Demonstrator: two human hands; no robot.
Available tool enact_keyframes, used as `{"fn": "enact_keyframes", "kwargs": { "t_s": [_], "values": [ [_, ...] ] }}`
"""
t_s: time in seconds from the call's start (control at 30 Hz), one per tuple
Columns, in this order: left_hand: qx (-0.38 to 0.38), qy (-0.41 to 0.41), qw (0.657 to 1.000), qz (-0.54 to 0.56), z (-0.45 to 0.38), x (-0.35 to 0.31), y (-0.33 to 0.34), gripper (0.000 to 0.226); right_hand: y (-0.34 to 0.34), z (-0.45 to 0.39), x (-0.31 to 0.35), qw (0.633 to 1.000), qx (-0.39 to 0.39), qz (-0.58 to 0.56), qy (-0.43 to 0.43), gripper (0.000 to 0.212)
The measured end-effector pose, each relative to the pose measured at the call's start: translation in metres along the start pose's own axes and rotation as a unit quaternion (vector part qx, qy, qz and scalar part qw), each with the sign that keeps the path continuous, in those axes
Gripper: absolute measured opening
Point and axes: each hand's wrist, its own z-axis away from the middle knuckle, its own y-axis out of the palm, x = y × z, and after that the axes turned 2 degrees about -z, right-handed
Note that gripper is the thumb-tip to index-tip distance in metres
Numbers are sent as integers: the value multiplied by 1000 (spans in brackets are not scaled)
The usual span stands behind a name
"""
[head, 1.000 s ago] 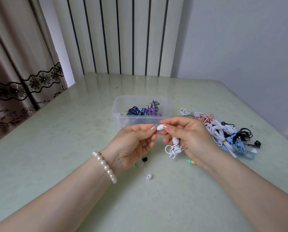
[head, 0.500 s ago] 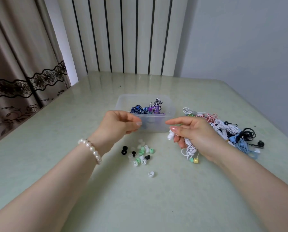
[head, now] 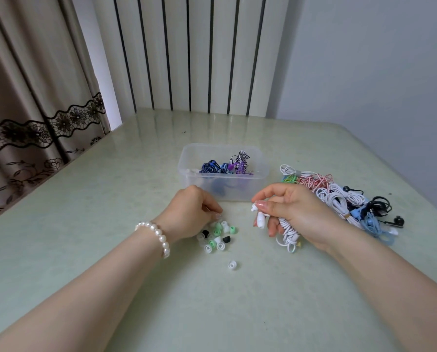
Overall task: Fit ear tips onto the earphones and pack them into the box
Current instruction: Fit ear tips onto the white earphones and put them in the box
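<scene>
My right hand (head: 298, 212) grips a coiled white earphone set (head: 287, 231); one white earbud (head: 260, 219) hangs below my thumb and another sticks out at my fingertips. My left hand (head: 192, 212), with a pearl bracelet at the wrist, reaches down with curled fingers to the far edge of a small pile of ear tips (head: 218, 236) in white, green and black; its fingertips touch a pale tip there. One white ear tip (head: 232, 264) lies alone nearer to me. A clear plastic box (head: 260, 182) behind my hands holds blue and purple earphones.
A heap of tangled earphones (head: 339, 196) in white, pink, blue and black lies right of the box, just behind my right hand. The pale green table (head: 110, 224) ends at a curtain on the left and a wall at the back.
My hands have drawn apart. The left hand dropped from the earbud down to the ear tip pile; the right hand moved right and lower with the white earphones.
</scene>
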Motion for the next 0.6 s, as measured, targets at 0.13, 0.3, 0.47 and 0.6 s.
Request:
{"fn": "enact_keyframes", "kwargs": {
  "t_s": [0.13, 0.3, 0.47, 0.6],
  "values": [
    [4, -4, 1000, 1, 0, 1, -1, 9, 3, 0, 0, 1000, 4, -2, 4, 4],
    [-9, -3, 1000, 7, -1, 3, -2, 23, 4, 0, 0, 1000, 0, -9, 19, 5],
    [-85, 2, 971, 222, 2, -6, -7, 20, 3, 1, -1, 1000, -11, -18, 7, 10],
    [-40, -34, 896, 441, 11, -26, -5, 16, 5, 2, 4, 997, -38, -54, -40, 13]
  ]
}}
